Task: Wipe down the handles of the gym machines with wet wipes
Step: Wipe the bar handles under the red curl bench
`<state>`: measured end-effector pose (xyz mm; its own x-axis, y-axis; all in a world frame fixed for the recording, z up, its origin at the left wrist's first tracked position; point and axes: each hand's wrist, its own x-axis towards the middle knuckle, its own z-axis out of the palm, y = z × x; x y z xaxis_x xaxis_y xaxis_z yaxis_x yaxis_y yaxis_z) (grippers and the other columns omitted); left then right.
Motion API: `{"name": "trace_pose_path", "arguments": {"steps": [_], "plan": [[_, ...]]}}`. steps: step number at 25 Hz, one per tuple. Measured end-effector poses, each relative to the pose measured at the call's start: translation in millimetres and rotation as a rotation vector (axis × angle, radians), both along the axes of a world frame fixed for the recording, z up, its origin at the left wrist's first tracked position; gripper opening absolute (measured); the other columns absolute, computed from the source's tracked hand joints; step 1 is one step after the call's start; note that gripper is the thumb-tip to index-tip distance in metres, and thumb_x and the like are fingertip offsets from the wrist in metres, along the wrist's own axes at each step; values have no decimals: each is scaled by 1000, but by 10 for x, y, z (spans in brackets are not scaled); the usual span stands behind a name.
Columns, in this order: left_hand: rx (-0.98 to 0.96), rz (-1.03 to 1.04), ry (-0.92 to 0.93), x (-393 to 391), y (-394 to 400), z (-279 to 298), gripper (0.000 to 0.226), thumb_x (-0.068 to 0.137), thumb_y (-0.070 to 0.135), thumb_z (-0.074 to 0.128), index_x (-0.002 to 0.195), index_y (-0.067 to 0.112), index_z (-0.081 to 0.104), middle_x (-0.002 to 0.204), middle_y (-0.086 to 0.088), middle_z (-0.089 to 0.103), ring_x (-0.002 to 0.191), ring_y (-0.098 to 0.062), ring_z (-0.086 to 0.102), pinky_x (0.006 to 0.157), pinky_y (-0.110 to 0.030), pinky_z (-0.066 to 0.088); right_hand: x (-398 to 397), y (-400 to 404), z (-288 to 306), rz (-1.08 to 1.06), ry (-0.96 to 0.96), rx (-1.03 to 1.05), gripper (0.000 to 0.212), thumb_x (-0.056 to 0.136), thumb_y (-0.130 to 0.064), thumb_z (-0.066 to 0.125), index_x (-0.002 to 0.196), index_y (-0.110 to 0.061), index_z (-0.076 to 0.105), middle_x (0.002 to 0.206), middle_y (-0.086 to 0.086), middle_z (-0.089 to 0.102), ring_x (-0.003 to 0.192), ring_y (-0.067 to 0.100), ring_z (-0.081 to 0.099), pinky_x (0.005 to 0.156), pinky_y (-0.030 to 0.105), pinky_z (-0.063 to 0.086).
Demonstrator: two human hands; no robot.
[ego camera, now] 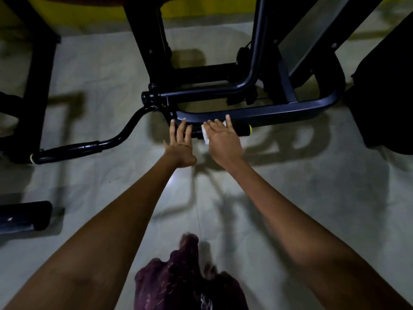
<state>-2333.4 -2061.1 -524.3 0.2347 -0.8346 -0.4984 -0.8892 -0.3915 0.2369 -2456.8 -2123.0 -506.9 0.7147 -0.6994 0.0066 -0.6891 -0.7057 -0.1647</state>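
Both arms are stretched out over the pale floor (290,198) and we're right at the machine's near bar, a dark blue steel frame tube (279,111) running across just beyond the hands. The right hand (223,142) lies on the short black handle (243,130), its fingers (228,121) straight and spread, pressing a white wet wipe (205,135) flat against the grip; the wipe peeks out at the left side of the palm, wrapped over the handle. The handle's outer end, with a yellow-green ring, pokes out to the right of that hand. The left hand (181,146) is just beside it, fingers straight and fanned, tips resting on the inner stretch of the same bar where it meets the frame, gripping nothing. Off to the left, the machine's other handle (67,151) angles down on a curved black arm, well apart from both hands, with a pale ring at its end. A black padded roller (24,217) sits at the floor's left edge. At the bottom, dark maroon clothing (178,283) fills the view between the forearms. The light is dim, and long shadows of the frame spread across the floor
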Motion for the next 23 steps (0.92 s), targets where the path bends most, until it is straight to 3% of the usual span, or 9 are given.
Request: {"name": "trace_pose_path", "arguments": {"steps": [2,4,6,7,9,13,17,23], "plan": [[-223,35,-15,-15,91,-138,98,72,18,68,149,6,10,157,-10,1,143,-33,-14,111,-62,12,-49,17,-102,48,-39,-30,59,86,-17,15,131,-1,49,132,15,54,126,29,47,116,43,7],[-540,78,-53,-62,161,-269,81,61,13,65,137,2,38,141,-18,37,140,-38,18,108,-61,23,-184,-52,-199,78,-93,-185,49,83,-10,32,125,-3,56,123,12,61,116,27,56,114,43,15],[-807,96,-130,-81,90,-458,61,56,11,55,115,-4,53,114,-22,54,118,-42,46,107,-58,30,-245,-107,-298,64,-188,-320,42,77,-6,51,117,-3,61,111,11,66,104,26,63,110,43,16],[-912,92,-153,-60,29,-548,52,56,11,49,106,-4,55,102,-22,56,106,-39,51,108,-53,30,-237,-117,-356,67,-229,-346,40,77,-8,50,115,-2,62,108,11,67,101,27,64,109,42,14],[-1067,64,-190,12,-68,-682,42,59,12,44,97,-2,54,90,-19,55,92,-33,45,109,-43,29,-192,-105,-442,88,-314,-387,43,78,-13,42,114,-2,63,108,11,66,101,27,63,110,42,14],[-1372,-24,-252,140,-206,-977,36,64,8,47,99,0,52,87,-20,57,89,-30,41,95,-42,38,-203,-108,-622,80,-417,-456,46,78,-13,39,119,-5,59,114,8,63,109,26,58,113,41,11],[-1628,2,-309,209,-431,-1203,28,72,10,48,99,6,48,83,-21,59,85,-30,44,83,-38,38,-211,-151,-783,91,-426,-566,47,80,-15,39,124,-7,56,117,5,61,111,22,56,115,42,10],[-1775,-81,-340,315,-561,-1261,26,76,17,50,100,9,45,83,-20,58,81,-26,40,73,-32,33,-98,-131,-900,77,-472,-722,43,81,-12,36,117,-2,58,108,10,64,104,27,59,113,46,18]]}}
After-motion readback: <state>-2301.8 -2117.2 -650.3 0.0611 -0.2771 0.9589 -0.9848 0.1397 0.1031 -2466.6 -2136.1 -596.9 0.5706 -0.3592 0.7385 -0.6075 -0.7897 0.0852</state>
